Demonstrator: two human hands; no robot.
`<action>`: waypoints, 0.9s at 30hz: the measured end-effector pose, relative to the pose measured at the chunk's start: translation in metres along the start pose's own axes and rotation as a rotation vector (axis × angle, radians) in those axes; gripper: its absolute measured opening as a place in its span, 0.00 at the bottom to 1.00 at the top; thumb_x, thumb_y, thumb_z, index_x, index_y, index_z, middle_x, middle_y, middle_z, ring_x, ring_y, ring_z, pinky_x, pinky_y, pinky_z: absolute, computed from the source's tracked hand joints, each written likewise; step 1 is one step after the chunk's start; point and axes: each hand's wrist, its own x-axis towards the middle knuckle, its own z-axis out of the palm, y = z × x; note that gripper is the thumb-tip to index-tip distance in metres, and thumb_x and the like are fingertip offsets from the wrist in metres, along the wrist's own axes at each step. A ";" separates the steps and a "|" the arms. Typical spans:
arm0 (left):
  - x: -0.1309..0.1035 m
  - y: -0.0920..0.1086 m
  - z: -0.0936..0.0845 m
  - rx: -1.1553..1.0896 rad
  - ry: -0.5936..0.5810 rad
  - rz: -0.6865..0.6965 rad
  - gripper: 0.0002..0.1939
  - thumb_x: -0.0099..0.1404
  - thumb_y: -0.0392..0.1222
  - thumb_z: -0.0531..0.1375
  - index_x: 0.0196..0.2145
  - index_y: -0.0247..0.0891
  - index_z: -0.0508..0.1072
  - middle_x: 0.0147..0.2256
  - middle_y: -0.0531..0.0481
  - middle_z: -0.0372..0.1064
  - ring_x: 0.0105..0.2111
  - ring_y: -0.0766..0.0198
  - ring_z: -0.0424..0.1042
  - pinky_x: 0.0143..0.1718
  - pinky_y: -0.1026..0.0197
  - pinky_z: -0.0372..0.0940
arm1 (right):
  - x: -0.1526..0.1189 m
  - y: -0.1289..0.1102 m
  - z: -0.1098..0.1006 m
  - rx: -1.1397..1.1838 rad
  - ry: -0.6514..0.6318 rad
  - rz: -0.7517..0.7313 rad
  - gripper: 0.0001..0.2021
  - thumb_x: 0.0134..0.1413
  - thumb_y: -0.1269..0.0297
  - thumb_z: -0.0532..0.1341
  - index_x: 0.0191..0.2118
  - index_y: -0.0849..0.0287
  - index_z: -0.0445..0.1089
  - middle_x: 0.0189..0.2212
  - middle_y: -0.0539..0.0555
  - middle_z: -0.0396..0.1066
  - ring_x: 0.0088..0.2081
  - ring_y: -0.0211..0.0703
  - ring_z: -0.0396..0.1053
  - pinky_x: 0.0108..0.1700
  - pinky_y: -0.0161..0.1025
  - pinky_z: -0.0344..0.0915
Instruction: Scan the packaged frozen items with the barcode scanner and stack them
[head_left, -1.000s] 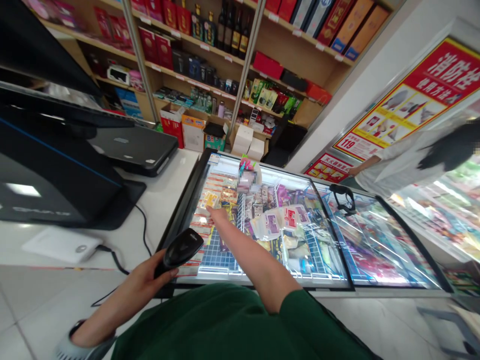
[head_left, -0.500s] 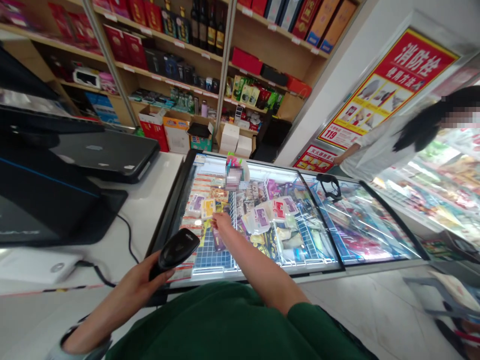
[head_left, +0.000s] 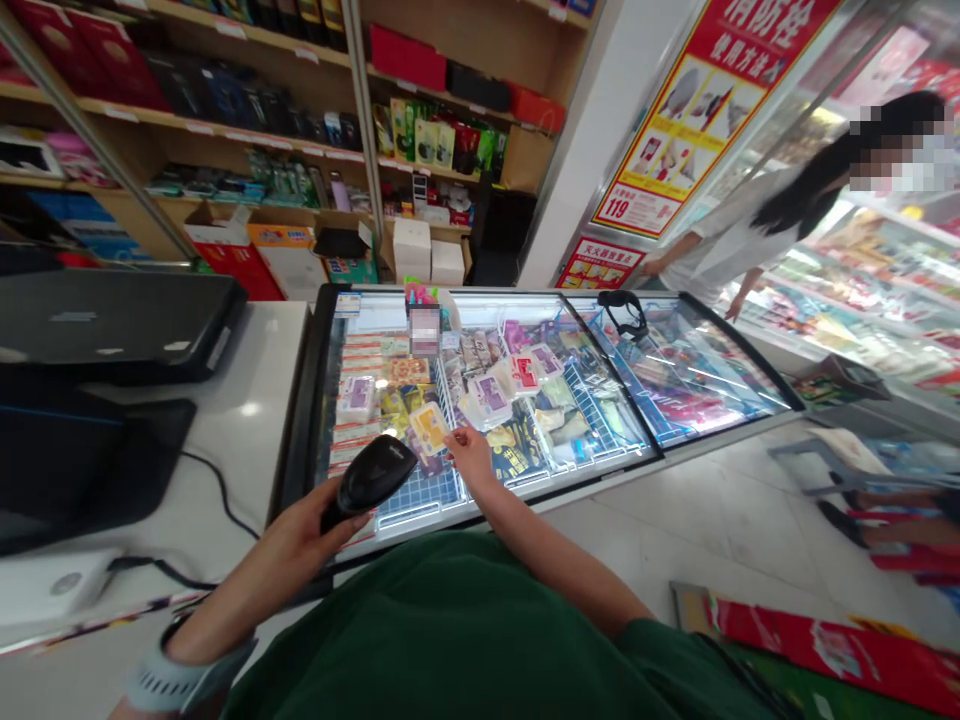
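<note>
My left hand is wrapped round the handle of a black handheld scanner, whose head points away from me over the near left part of the freezer. My right hand pinches the right edge of a yellow-and-white package above the glass-topped freezer. To the left lies a white package with a purple label. Right of the yellow one, more purple-labelled packages and a red-labelled package lie on the glass.
A white counter with black equipment and a cable stands at the left. Shelves and boxes are behind the freezer. A person in white stands beyond its far right end. A black handle-like object rests on it.
My view has shifted to the right and down. My right hand has drawn the yellow package rightward and toward me, away from the purple-labelled one on the left. The scanner remains in my left hand.
</note>
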 end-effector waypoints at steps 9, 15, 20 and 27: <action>0.011 0.005 0.012 0.154 -0.082 0.068 0.33 0.61 0.55 0.62 0.59 0.33 0.68 0.59 0.38 0.70 0.58 0.45 0.70 0.60 0.49 0.63 | -0.013 0.004 -0.029 -0.074 0.046 -0.182 0.09 0.49 0.58 0.64 0.35 0.57 0.70 0.28 0.48 0.71 0.28 0.39 0.71 0.29 0.35 0.68; 0.013 0.009 0.013 0.190 -0.118 0.050 0.31 0.62 0.54 0.60 0.58 0.33 0.68 0.57 0.39 0.72 0.56 0.47 0.71 0.59 0.51 0.64 | -0.018 0.006 -0.033 -0.096 0.047 -0.230 0.12 0.49 0.56 0.63 0.36 0.57 0.70 0.28 0.48 0.71 0.29 0.40 0.71 0.30 0.36 0.69; 0.013 0.007 0.013 0.200 -0.119 0.039 0.31 0.62 0.54 0.60 0.58 0.33 0.68 0.58 0.38 0.71 0.57 0.46 0.71 0.59 0.49 0.63 | -0.017 0.008 -0.033 -0.114 0.052 -0.235 0.13 0.49 0.55 0.63 0.37 0.57 0.71 0.28 0.48 0.70 0.29 0.40 0.70 0.31 0.36 0.70; 0.014 0.011 0.012 0.189 -0.111 0.048 0.30 0.62 0.54 0.60 0.57 0.35 0.69 0.57 0.39 0.73 0.56 0.46 0.71 0.59 0.48 0.63 | -0.015 0.010 -0.034 -0.131 0.049 -0.236 0.12 0.50 0.56 0.63 0.38 0.57 0.72 0.29 0.48 0.71 0.30 0.40 0.70 0.31 0.35 0.68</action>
